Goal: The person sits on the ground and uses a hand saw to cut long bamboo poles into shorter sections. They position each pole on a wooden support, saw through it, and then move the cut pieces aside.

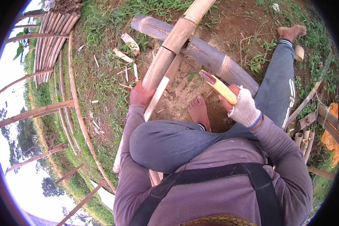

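My left hand (141, 94) is closed around the lower end of a pale bamboo pole (160, 67), beside a split light strip (157, 98). The pole rests across a thicker grey bamboo log (214, 58) lying on the ground. In a knitted white glove with a blue cuff, my right hand (242, 104) grips the yellow handle of a handsaw (224, 89). Its thin blade, seen nearly edge-on, points toward the pole, where a dark cut line crosses just below the log crossing. How deep the blade sits is not visible.
Pale shavings (130, 43) and sawdust (180, 88) lie around the log. My bare foot (198, 111) is close to the saw; my other leg stretches to the right. Bamboo poles (56, 37) are stacked far left by a bamboo frame (79, 113). Short cut tubes (304, 141) stand at right.
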`<control>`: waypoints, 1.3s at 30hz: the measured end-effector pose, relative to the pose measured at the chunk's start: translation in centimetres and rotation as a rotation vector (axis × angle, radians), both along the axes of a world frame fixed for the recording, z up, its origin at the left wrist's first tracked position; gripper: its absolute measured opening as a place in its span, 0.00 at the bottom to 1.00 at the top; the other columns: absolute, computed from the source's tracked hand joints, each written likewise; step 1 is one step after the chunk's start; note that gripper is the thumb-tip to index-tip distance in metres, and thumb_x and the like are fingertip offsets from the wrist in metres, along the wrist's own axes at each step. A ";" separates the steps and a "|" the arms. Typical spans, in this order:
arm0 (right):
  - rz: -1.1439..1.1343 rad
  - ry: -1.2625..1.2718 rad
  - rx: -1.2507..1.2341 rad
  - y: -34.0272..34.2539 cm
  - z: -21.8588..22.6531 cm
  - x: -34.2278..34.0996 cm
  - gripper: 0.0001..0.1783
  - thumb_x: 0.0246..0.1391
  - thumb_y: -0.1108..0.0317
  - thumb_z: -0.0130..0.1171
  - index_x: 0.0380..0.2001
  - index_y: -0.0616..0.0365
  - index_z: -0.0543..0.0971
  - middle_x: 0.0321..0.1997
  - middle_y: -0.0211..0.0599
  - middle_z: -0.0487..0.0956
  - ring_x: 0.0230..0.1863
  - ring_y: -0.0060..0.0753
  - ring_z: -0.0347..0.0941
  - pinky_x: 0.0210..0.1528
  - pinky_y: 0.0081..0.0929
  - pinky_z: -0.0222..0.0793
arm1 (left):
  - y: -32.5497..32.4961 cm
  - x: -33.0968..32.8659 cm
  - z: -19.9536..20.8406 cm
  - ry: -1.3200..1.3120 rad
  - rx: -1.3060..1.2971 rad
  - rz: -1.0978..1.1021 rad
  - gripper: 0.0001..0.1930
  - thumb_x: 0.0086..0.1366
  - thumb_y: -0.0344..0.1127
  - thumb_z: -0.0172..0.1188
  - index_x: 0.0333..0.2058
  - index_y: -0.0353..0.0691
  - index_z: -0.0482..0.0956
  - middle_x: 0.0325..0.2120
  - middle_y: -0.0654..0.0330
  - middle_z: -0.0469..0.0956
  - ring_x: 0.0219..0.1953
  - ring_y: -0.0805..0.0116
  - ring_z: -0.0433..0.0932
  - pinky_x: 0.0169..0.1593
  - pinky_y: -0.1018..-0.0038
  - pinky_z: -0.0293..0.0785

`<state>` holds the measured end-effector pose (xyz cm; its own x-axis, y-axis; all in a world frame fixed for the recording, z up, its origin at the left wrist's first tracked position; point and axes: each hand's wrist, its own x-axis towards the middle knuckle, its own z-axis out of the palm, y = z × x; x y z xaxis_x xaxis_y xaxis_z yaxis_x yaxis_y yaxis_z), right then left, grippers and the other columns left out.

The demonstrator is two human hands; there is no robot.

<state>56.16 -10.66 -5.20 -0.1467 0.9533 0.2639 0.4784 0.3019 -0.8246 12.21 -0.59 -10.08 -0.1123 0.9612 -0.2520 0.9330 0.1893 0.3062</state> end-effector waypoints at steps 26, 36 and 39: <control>-0.101 0.015 0.053 11.9 -4.1 -8.4 0.15 0.65 0.57 0.71 0.34 0.57 0.82 0.23 0.45 0.80 0.26 0.55 0.80 0.30 0.45 0.74 | 0.9 0.9 0.2 -0.097 -0.022 0.007 0.48 0.48 0.59 0.80 0.64 0.36 0.80 0.50 0.37 0.88 0.52 0.43 0.89 0.57 0.56 0.84; 0.032 0.012 -0.046 -2.4 -2.2 1.8 0.08 0.60 0.69 0.72 0.40 0.57 0.84 0.30 0.40 0.80 0.29 0.47 0.81 0.33 0.42 0.77 | -0.4 0.2 0.8 -0.045 -0.009 0.034 0.47 0.49 0.60 0.79 0.64 0.37 0.80 0.47 0.38 0.88 0.50 0.42 0.89 0.57 0.54 0.84; -0.067 -0.060 0.052 5.8 -4.2 -4.2 0.13 0.64 0.60 0.72 0.36 0.57 0.81 0.27 0.48 0.80 0.30 0.58 0.80 0.32 0.46 0.75 | 0.3 1.4 0.9 -0.032 0.016 0.004 0.48 0.48 0.61 0.79 0.64 0.37 0.80 0.47 0.37 0.88 0.50 0.42 0.89 0.56 0.54 0.84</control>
